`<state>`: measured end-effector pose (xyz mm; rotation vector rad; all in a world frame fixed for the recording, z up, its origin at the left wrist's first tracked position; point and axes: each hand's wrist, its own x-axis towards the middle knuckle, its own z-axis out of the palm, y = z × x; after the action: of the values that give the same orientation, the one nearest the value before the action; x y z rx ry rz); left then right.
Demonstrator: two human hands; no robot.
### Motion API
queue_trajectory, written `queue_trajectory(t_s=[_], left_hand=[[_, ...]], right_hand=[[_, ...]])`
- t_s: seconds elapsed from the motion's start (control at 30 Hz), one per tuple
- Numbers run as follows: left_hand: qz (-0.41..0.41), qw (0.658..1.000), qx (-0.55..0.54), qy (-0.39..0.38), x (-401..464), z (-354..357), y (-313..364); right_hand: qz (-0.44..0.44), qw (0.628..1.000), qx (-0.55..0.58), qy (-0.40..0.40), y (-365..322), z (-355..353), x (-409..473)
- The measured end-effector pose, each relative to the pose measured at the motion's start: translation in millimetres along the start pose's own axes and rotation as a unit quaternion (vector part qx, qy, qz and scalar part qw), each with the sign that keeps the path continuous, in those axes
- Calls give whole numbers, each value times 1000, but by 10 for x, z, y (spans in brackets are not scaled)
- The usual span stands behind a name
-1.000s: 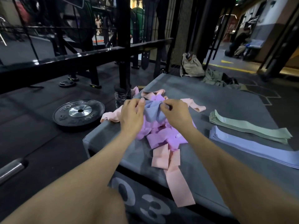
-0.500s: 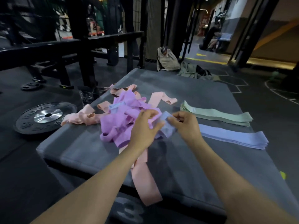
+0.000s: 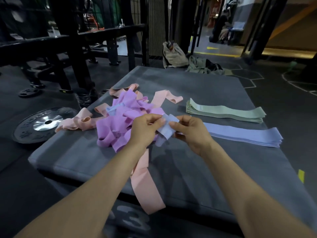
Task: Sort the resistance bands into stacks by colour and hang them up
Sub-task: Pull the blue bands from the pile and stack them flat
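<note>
From the head camera I am seeing my left hand (image 3: 145, 129) and right hand (image 3: 190, 133) pinching one blue band (image 3: 167, 128) between them above the grey mat (image 3: 197, 165), beside the tangled purple and pink pile (image 3: 120, 127). Green stack (image 3: 226, 113) and blue stack (image 3: 245, 136) are lying to the right.
</note>
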<state>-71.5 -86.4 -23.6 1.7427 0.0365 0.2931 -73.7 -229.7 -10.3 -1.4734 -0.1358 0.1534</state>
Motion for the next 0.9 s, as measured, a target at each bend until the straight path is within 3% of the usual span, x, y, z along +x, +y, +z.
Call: queue_trajectory(t_s=[0.3,0.47,0.57,0.7,0.9], left_hand=[[9,998,-26,51,-23,-92,90],[-1,996,-40,74,5,-170,74],[-14,1000,-12,22,-2,-176,75],[27,991,63,-117,-81,-179,152],[7,979,81,-188,-154,-154,185]], right_hand=[[-50,978,-177,97,-8,-70,-6],[-86,926,-353,105,-26,-109,-33],[-128,909,-381,115,-66,-106,-30],[-191,914,-337,125,-161,-101,-55],[-209,917,-322,112,-181,-92,-89]])
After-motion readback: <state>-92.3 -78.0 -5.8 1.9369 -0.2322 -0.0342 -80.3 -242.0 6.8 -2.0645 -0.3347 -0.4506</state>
